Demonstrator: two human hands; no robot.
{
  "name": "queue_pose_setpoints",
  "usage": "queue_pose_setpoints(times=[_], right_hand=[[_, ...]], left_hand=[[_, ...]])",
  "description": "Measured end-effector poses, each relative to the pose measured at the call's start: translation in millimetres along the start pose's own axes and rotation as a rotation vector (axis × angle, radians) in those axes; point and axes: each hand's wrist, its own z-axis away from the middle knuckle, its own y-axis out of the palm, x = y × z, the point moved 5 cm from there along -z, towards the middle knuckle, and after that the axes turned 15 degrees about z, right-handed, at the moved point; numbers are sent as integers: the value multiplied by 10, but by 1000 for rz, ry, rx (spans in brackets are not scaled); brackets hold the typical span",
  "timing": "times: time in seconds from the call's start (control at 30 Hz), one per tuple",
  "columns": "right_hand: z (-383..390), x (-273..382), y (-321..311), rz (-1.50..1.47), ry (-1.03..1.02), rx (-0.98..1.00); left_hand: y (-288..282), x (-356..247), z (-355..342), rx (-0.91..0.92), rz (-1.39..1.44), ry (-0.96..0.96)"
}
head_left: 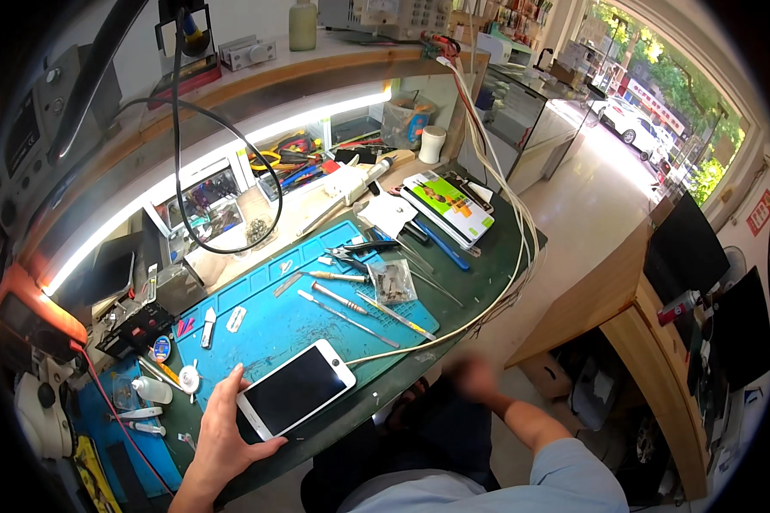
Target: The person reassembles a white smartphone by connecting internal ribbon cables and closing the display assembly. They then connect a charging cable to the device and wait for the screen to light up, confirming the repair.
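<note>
My left hand [231, 432] holds a white smartphone [295, 389] with a dark screen by its left side, thumb at the lower edge, at the front of the blue repair mat [257, 338]. A white cable [389, 350] runs to the phone's upper right end. Beyond the phone lie screwdrivers [340, 297], tweezers [428, 278], pliers [351, 255] and a small plastic bag of parts [393, 281]. My right hand [475, 380] is off the bench to the right, low over my dark-clothed lap; it is blurred, so its fingers and any contents are unclear.
An orange meter [38, 312], bottles [151, 390] and small tools crowd the left. A hanging black cable loop [231, 250], a lit shelf [222, 145] and boxes [447, 208] line the back. A wooden desk [612, 299] with monitors stands right, near a doorway.
</note>
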Motion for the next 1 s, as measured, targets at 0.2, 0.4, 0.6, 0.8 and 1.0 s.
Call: queue_pose_setpoints(times=[0.2,0.4,0.6,0.8,1.0], right_hand=[[25,-13,-6,-2,2,6],[34,-29,-28,-45,38,-13],[15,-39,-24,-69,59,-24],[-11,-48,-38,-96,91,-40],[-90,-20,-104,-133,117,-49]], left_hand=[[5,0,-13,13,-2,14],[9,-14,-44,31,-46,66],[10,9,-33,28,-31,50],[16,2,-29,28,-38,79],[19,-1,-25,27,-29,68]])
